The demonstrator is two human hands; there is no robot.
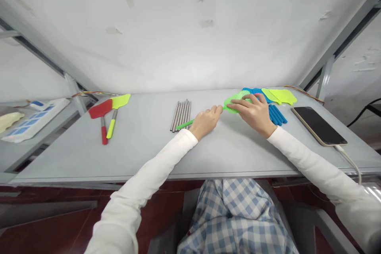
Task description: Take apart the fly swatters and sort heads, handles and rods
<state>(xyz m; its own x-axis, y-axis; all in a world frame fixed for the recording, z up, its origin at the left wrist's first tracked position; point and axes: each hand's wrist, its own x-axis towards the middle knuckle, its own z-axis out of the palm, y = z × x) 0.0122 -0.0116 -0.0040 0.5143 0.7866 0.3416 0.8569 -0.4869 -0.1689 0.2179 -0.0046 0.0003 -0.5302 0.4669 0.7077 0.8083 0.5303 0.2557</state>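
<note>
A bright green fly swatter, its mesh head (235,97) toward the right, lies across both of my hands above the table. My left hand (206,122) is closed around its stem, and the green handle (185,124) sticks out to the left, over the lower ends of several thin metal rods (180,116). My right hand (255,113) has its fingers over the mesh head and the neck, holding it there and hiding part of the mesh. Behind and right of that hand lie blue swatter heads (248,89), yellow-green swatter heads (282,95) and several blue handles (277,115).
On the left of the grey table (143,151) lie a red swatter (101,108) and a yellow-green one (120,101), overlapping. A phone (320,125) with a white cable (348,158) sits at the right. A wall rises behind; metal posts (74,91) flank the table.
</note>
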